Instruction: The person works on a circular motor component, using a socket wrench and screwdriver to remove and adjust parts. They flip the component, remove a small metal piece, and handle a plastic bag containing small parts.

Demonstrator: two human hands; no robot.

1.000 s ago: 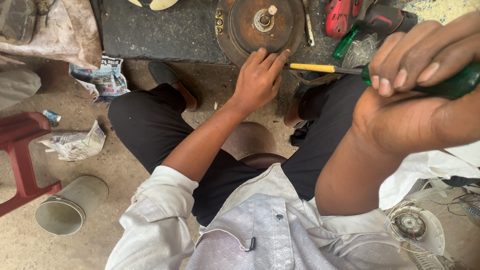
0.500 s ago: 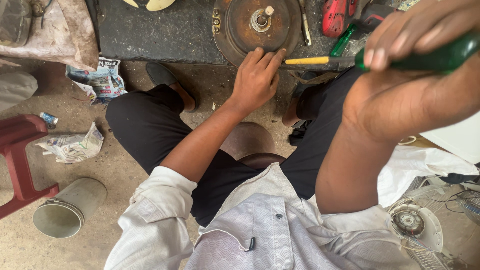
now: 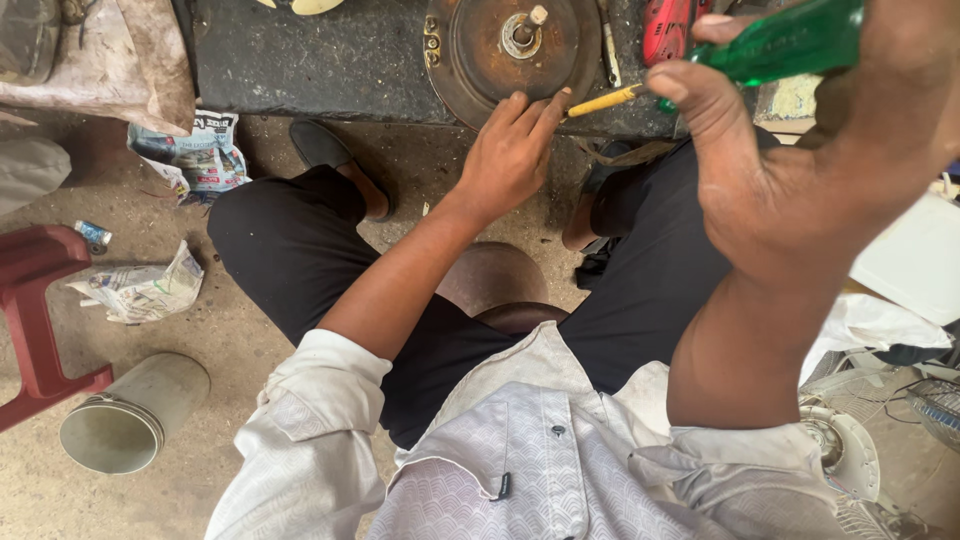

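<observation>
While the left hand (image 3: 510,160) rests with fingers together on the rusty disc (image 3: 505,50) at the worktop's (image 3: 320,60) near edge, the right hand (image 3: 790,160) works beside it. Its fingers are clamped on a green-handled screwdriver (image 3: 790,42), the yellow shaft touching the disc's rim.

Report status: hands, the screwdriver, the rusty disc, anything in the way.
Left hand on rusty disc rim, fingertips at the yellow shaft. Right hand gripping green-handled screwdriver. Red tool beside disc; nothing blocking.
</observation>
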